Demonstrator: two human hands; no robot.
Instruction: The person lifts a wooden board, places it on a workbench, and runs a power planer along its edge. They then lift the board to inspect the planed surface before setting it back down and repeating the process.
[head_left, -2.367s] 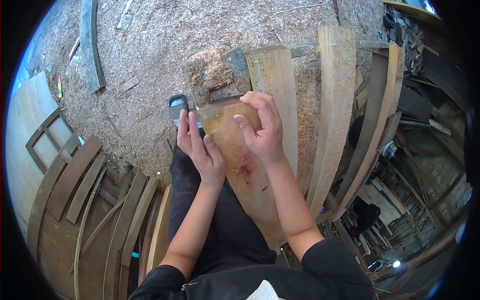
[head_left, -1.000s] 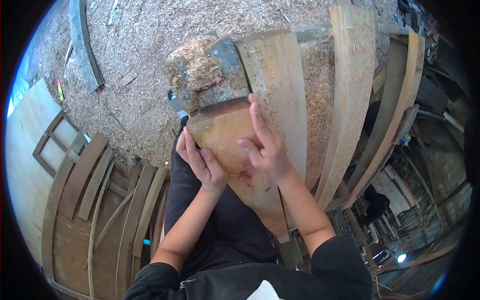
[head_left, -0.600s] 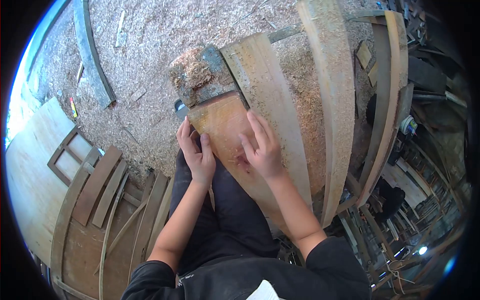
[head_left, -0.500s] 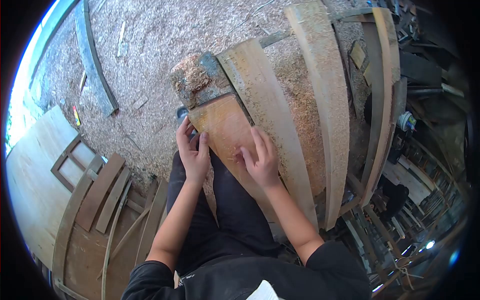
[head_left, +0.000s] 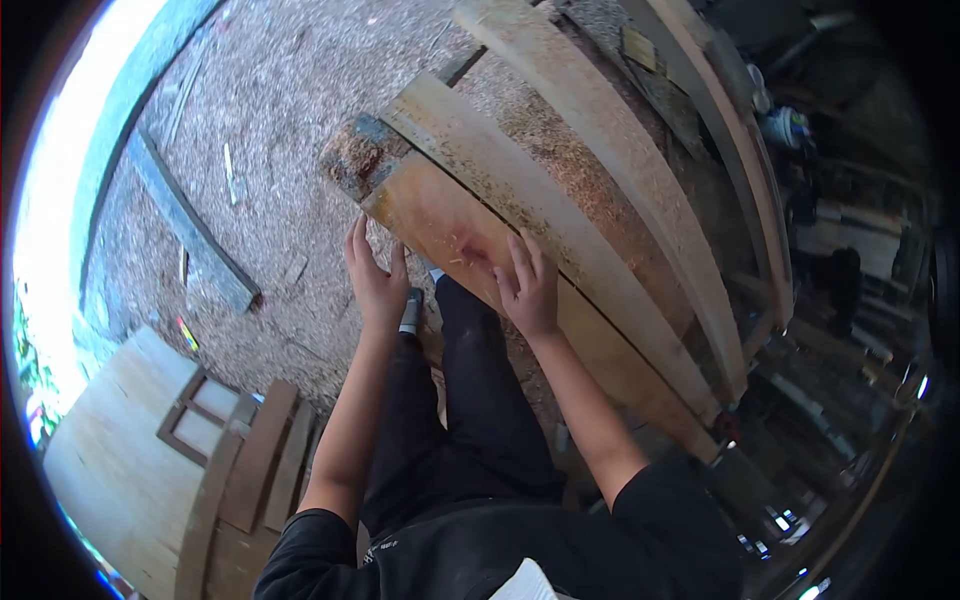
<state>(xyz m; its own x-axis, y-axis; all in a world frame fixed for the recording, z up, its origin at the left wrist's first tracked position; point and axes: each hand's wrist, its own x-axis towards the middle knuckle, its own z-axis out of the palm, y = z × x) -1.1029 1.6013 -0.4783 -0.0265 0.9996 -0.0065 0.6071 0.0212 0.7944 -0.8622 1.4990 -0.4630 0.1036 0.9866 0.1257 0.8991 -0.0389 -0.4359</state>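
Note:
A long orange-brown wooden plank (head_left: 420, 205) with a reddish knot lies slanting in front of me. My left hand (head_left: 380, 285) is just off its near edge, close to the end, with fingers apart and nothing in them. Over the plank's surface, right of the knot, is my right hand (head_left: 530, 290); its fingers are spread, the fingertips near the far edge. A worn wooden block (head_left: 382, 138) topped with shavings stands against the plank's end. Alongside runs a paler plank (head_left: 500, 160) strewn with wood chips.
Beyond lies another long curved board (head_left: 610, 130). Shavings cover the ground (head_left: 310, 80), where a grey plank (head_left: 190, 215) lies. At lower left are a pale wooden panel (head_left: 115, 420) and several brown boards (head_left: 258, 455). Dark clutter and a white container (head_left: 787, 128) are at right.
The view has turned, so the planks slant more across it. My left hand has come away from the plank's corner, while my right hand remains over the plank.

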